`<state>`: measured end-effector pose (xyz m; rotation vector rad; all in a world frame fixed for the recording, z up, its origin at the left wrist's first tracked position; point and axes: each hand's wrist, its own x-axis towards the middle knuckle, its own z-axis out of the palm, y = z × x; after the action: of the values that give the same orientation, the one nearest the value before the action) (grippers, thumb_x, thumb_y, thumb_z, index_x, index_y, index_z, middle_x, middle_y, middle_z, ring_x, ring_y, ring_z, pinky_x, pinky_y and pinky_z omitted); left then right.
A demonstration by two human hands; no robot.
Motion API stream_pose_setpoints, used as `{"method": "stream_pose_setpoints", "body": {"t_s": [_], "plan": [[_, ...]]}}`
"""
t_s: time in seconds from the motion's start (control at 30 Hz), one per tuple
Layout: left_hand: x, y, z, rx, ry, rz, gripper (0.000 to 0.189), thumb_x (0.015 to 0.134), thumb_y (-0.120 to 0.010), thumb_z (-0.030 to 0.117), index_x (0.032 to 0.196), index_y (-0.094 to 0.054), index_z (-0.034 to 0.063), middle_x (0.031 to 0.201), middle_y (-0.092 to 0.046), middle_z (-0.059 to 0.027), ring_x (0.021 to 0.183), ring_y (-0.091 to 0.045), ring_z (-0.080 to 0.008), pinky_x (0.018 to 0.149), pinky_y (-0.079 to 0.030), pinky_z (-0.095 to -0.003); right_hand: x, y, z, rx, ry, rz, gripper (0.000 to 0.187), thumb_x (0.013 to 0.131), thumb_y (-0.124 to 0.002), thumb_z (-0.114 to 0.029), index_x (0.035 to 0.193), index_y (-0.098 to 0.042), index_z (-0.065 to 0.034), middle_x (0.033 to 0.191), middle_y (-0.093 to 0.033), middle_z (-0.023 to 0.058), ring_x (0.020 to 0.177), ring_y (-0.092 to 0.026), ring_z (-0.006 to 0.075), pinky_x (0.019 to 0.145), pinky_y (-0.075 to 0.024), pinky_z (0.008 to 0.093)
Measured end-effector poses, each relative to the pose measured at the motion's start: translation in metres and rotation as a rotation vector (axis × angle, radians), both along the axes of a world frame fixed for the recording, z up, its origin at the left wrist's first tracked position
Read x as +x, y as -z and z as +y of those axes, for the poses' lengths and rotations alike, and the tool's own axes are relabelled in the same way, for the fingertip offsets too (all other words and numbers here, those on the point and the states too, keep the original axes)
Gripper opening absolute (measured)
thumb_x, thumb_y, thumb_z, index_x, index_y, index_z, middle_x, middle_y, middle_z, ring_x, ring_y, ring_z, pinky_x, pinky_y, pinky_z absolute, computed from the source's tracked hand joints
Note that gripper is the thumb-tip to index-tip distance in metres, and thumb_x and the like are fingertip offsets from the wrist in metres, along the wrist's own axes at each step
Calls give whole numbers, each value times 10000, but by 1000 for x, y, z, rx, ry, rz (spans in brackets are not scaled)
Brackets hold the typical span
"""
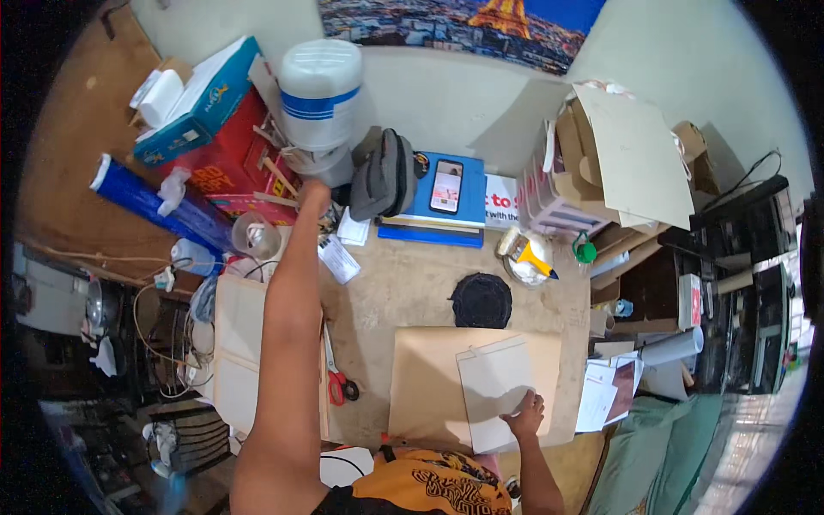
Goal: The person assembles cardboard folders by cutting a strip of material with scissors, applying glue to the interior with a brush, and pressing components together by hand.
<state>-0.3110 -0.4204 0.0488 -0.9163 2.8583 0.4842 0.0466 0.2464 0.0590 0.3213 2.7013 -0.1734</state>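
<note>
My left arm stretches forward to the back left, and my left hand (314, 196) is among wooden sticks (279, 176) and small items below a large white plastic container (320, 96). Its fingers are mostly hidden, so whether they hold anything does not show. At the front right, my right hand (528, 413) rests with spread fingers on the right edge of a grey-white cardboard piece (492, 386). That piece lies tilted on a larger sheet of brown paper or card (425, 380). A round black cloth-like pad (481, 300) touches the sheet's far edge.
Red-and-black scissors (338, 380) lie beside my left arm, near cream panels (238, 347). A yellow-handled brush (531, 254) rests across a tub of white paste (526, 273). Farther back are a phone (446, 187) on blue folders (473, 193), a grey pouch (384, 177) and stacked boxes (222, 154).
</note>
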Motion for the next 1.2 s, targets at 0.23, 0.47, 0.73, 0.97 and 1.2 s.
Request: {"method": "stream_pose_setpoints", "body": {"t_s": [0.23,0.47,0.73,0.97,1.2], "plan": [[-5,6,-11,-51,-93,17,240,696,-588,156,865,-687,16,1017,-637,-193,939,-626,-354,796,-507,-421,-15,-3,-5,-2,68,23,1183,376,-904,-263,1327,-234,-48,1223,-369,188,1128,-387,391,858,-403,535],[13,-9,-34,-194,62,-51,208,690,-584,152,821,-702,41,922,-663,-175,886,-644,-332,760,-514,-429,-33,-3,-8,-30,104,8,1046,370,-910,-213,1216,-317,-46,1147,-427,131,1115,-402,342,894,-378,483],[31,-34,25,-78,-235,353,174,725,-560,122,830,-676,46,867,-647,-204,839,-630,-378,747,-500,-446,-19,-3,4,-90,99,125,1003,332,-914,-217,1148,-361,-29,1130,-448,140,1085,-436,340,879,-399,463],[30,-29,-10,-214,-81,567,178,745,-563,122,898,-583,35,853,-630,-196,819,-606,-396,729,-479,-451,-20,15,29,-208,-115,282,809,365,-887,-201,1050,-506,-1,1041,-530,166,1036,-468,362,874,-394,439],[100,-83,30,-370,116,908,289,871,-579,248,953,-598,-29,882,-644,-162,714,-609,-288,683,-484,-363,-14,39,50,-449,52,290,459,592,-780,-136,997,-598,-20,843,-573,145,784,-548,260,706,-454,365]]}}
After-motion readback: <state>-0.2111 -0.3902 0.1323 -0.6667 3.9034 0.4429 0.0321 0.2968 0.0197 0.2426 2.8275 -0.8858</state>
